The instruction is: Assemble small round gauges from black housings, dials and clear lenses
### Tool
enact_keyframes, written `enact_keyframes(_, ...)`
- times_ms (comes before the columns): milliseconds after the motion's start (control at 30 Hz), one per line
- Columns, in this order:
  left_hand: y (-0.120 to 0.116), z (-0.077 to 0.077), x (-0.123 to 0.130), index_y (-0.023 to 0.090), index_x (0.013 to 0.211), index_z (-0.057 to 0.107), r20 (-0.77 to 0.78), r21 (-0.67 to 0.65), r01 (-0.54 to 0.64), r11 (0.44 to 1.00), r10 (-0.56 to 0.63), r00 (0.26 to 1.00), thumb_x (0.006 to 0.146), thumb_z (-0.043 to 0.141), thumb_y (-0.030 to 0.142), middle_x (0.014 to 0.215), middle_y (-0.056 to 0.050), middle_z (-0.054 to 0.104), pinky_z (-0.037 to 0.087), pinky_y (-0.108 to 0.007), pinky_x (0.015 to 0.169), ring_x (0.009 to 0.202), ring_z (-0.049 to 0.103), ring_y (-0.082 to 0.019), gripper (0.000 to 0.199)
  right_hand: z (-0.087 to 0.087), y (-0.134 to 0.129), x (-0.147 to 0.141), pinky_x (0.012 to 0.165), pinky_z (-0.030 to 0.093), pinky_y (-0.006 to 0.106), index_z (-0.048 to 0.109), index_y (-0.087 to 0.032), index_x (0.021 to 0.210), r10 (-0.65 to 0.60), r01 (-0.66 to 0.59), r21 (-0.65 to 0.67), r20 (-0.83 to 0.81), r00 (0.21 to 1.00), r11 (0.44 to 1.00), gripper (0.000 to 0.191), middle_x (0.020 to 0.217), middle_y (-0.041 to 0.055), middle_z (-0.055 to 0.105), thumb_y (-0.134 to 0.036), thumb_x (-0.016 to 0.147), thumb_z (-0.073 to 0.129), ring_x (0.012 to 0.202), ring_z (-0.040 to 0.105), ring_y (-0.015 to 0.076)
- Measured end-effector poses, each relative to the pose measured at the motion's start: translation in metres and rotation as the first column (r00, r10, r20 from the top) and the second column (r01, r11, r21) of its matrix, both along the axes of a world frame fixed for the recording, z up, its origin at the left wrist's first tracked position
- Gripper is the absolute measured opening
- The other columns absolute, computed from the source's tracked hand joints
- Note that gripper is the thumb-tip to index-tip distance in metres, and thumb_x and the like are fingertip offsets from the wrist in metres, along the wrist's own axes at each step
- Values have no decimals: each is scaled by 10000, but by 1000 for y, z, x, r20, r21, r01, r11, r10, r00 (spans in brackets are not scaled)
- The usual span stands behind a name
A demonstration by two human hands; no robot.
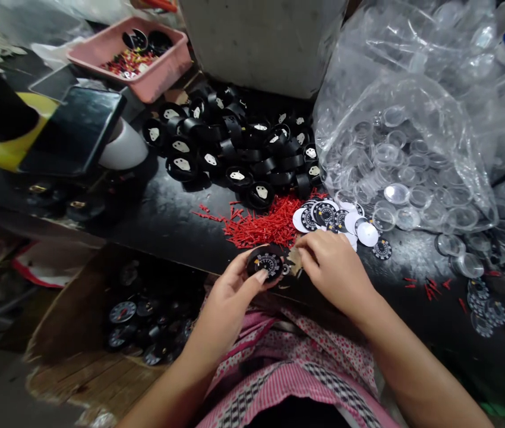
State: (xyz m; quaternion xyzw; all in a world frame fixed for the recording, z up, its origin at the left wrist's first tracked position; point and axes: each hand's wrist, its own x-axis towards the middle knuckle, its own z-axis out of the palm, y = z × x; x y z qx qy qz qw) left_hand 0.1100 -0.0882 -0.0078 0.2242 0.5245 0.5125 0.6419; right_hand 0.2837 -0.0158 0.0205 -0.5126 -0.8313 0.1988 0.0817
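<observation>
A round black gauge housing with a printed dial face point(267, 262) is held near the table's front edge by my left hand point(234, 286), its thumb resting on the dial. Just to the right, my right hand point(335, 264) is closed, fingertips pinched by a small brownish piece point(296, 260) too blurred to make out. Behind both hands lies a heap of red pointers point(261, 224). Black and white dial discs point(324, 214) overlap right of that heap. Farther back, many black housings with whitish plates point(237, 175) are piled up.
A clear bag of transparent covers point(397, 160) fills the right. At the back left are a pink tray point(163, 71) and a dark phone-like slab point(74, 131). Below the table's left edge, a carton point(63, 345) holds gauges. Loose red pointers point(431, 288) lie at right.
</observation>
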Motion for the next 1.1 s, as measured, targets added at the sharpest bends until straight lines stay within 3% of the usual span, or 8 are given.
enact_keyframes(133,4,1,2,195,1047,695,123,-7,-122,993,122,985,884,662,293,1067,-60,748,574,-345,910,1018,703,-220,194,0,9,-17,763,372,414,647,-151,926,88,-116,94,254,963,989,121,915,100,699,-184,945,531,898,618,285)
enact_keyframes(333,4,2,8,188,1068,681,156,-31,-121,992,125,980,887,666,280,1106,-68,742,567,-356,941,1087,682,-227,203,1,14,-20,758,361,419,635,-146,893,77,-103,68,308,948,992,132,901,114,704,-194,951,528,870,621,285)
enact_keyframes(467,6,7,9,180,1070,668,300,-102,-105,989,131,945,904,635,238,1130,-86,742,588,-347,895,1036,712,-231,178,1,9,-10,759,372,383,615,-170,838,71,-71,-15,30,997,997,120,838,56,700,-205,940,563,799,613,219)
enact_keyframes(567,12,10,12,166,1003,673,495,-238,-38,971,155,855,923,582,208,1093,-90,754,611,-388,851,966,738,-248,128,2,0,-4,751,389,341,605,-183,852,37,-45,-26,-258,965,999,72,847,24,689,-199,922,593,764,595,171)
enact_keyframes(633,16,11,15,153,958,679,547,-277,-44,960,196,814,924,562,177,1059,-90,762,600,-401,891,982,735,-246,124,3,-6,-2,762,394,338,609,-183,871,31,-32,3,-339,940,999,48,868,27,682,-186,917,594,796,593,171)
enact_keyframes(767,17,11,21,136,1000,688,489,-175,-120,977,192,851,924,577,201,1071,-123,765,549,-389,986,1058,712,-238,149,5,-11,2,765,390,343,613,-192,888,3,-1,5,-340,940,1000,38,898,40,667,-192,919,591,860,588,193)
enact_keyframes(967,10,11,26,203,1085,678,298,18,-159,987,146,943,904,625,249,1145,-78,739,523,-411,1018,1125,676,-242,194,9,-13,1,727,374,346,599,-181,823,-31,31,-5,-269,963,1000,83,831,31,633,-198,903,615,777,563,185)
enact_keyframes(1100,13,4,26,295,1286,579,196,35,-176,984,166,966,910,625,285,1182,-43,723,518,-396,1013,1108,681,-220,378,13,-14,2,709,397,310,592,-195,809,-46,3,-99,-438,898,995,123,801,7,615,-200,932,584,754,554,157)
